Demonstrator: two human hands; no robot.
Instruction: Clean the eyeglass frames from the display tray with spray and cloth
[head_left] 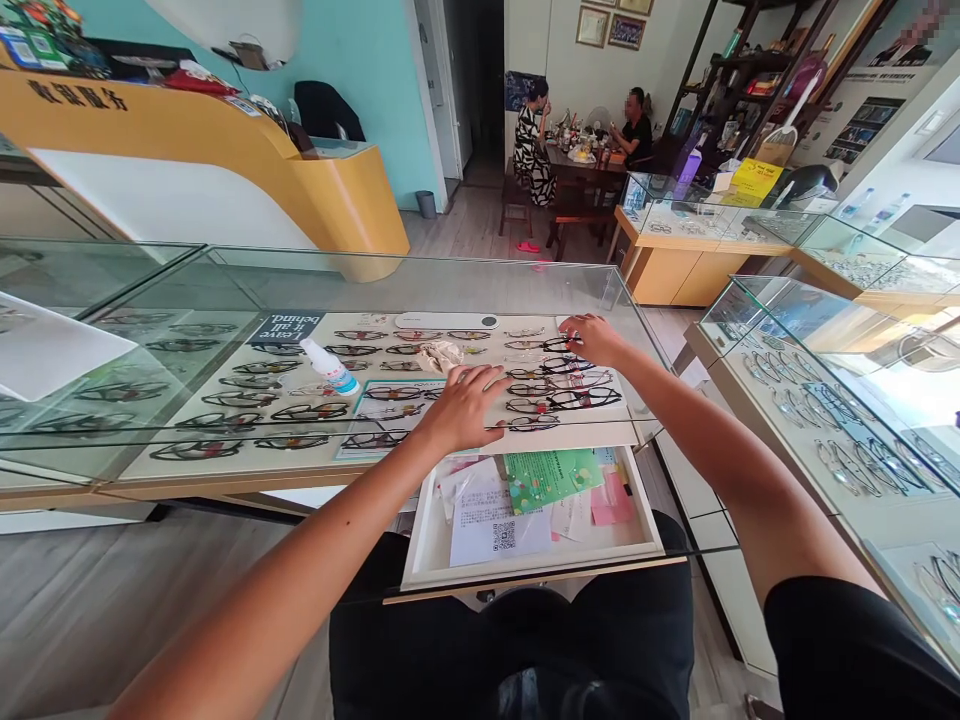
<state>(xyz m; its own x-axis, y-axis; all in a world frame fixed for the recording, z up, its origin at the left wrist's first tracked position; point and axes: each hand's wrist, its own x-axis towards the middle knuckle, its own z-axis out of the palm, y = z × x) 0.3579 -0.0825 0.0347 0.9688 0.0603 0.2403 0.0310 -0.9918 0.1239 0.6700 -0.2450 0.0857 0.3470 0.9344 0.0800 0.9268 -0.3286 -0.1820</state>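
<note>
Left hand [466,408] splayed | right hand [594,340] curled, grip unclear | glass case [589,433] beneath both | pulled-out drawer [643,505] nearer | table [561,157] far beyond

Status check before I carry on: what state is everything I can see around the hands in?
Drawer: pulled open, papers inside
Green leaflet: lying in the drawer
Bottle: upright or lying, cannot tell
Cloth: crumpled
Eyeglasses: set out in rows
Left hand: open, fingers spread
Right hand: fingers bent, grip unclear
</note>
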